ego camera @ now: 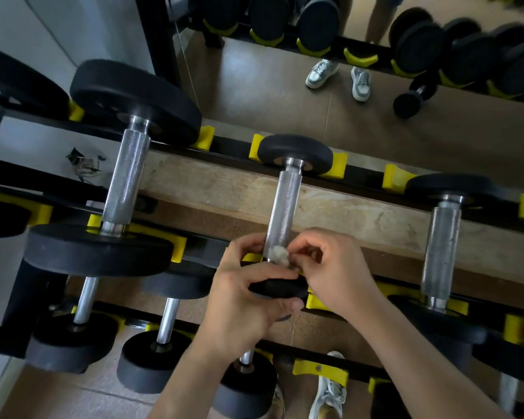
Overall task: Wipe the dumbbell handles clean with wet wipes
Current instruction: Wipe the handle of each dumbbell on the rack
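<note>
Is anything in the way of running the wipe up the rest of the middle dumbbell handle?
Nothing visible. The right hand pinches the wipe at the near end of the handle; bare metal runs to the far weight. The left hand grips the near weight, behind the wipe.

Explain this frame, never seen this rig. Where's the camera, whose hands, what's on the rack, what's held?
There is no machine here: a person works bare-handed. The single picture comes from a wide-angle camera on their head, looking down, so the arms enter from the bottom. Below is a black rack with yellow cradles carrying dumbbells; a mirror behind it repeats them. The left hand grips the near black end of the middle dumbbell. The right hand pinches a small whitish wet wipe against the near end of that dumbbell's knurled handle. A bigger dumbbell lies to the left, another dumbbell to the right.
</note>
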A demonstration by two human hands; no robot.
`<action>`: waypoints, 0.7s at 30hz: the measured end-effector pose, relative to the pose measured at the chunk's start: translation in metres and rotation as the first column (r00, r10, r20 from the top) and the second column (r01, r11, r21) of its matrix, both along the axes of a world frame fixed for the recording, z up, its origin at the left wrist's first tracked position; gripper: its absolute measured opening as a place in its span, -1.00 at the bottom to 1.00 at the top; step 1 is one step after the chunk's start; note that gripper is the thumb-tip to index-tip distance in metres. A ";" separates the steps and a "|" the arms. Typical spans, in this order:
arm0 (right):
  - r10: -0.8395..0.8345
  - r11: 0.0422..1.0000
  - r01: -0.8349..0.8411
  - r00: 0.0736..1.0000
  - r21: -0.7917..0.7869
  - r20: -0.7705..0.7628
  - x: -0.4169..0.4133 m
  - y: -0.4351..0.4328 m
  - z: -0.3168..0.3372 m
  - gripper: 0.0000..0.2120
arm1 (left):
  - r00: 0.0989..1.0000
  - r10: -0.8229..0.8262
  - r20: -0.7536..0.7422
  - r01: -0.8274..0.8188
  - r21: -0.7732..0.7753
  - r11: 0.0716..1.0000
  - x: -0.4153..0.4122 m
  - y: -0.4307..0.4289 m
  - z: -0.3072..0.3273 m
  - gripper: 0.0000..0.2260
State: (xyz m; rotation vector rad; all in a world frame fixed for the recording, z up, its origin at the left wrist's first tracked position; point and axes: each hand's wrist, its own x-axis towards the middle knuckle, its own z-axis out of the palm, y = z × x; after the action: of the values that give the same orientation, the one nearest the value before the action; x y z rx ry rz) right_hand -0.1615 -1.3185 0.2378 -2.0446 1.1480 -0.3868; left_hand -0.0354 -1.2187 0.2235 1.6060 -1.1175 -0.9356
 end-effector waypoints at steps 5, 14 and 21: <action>-0.153 0.987 0.150 0.988 0.056 0.038 0.004 0.007 -0.007 -0.83 | 0.998 0.033 -0.057 -0.034 -0.002 0.999 0.009 0.000 -0.003 -0.66; -0.008 0.942 0.024 0.999 -0.335 0.049 0.011 -0.006 0.004 -0.93 | 0.976 0.009 0.220 -0.018 0.036 0.999 -0.011 -0.001 0.005 -0.64; -0.571 0.697 0.202 0.737 0.688 0.363 -0.036 -0.026 0.034 -0.89 | 0.859 0.228 0.459 -0.230 -0.051 0.972 -0.052 -0.001 0.034 -0.76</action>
State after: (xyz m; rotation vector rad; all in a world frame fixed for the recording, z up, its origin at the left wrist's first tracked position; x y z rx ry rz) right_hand -0.1973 -1.3441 0.2717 -0.9806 1.1438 -0.6757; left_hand -0.0878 -1.2196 0.2576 1.9788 -1.2007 -0.4015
